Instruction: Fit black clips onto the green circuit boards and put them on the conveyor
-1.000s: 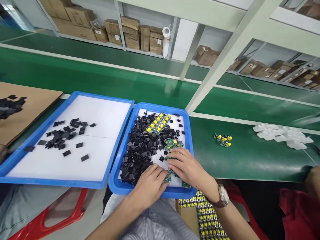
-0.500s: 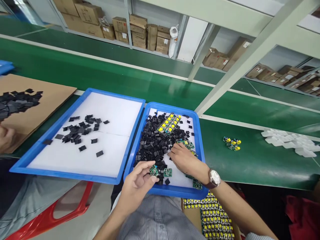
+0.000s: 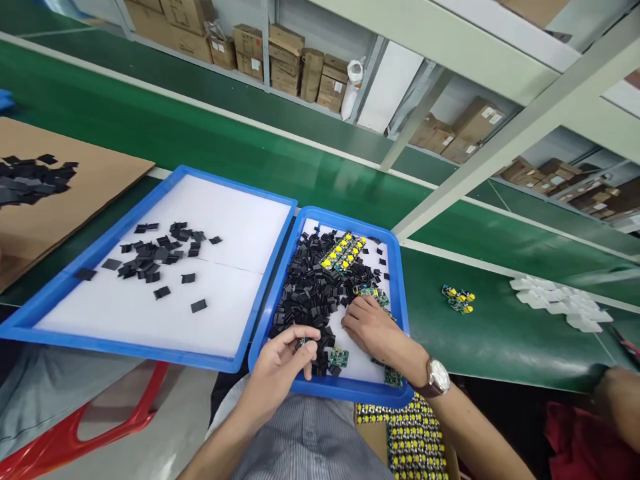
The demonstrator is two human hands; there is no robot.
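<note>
Circuit board [image 3: 301, 343] pinched in left hand [image 3: 281, 361]; right hand [image 3: 374, 328] curled downward, hold hidden

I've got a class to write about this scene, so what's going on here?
Small circuit boards are being handled over a blue tray. The person's left hand pinches a small board, mostly hidden in its grip. The right hand is curled beside some green boards; whether it holds one can't be seen. Black pieces are heaped in the tray, and a loose board lies between both hands.
</note>
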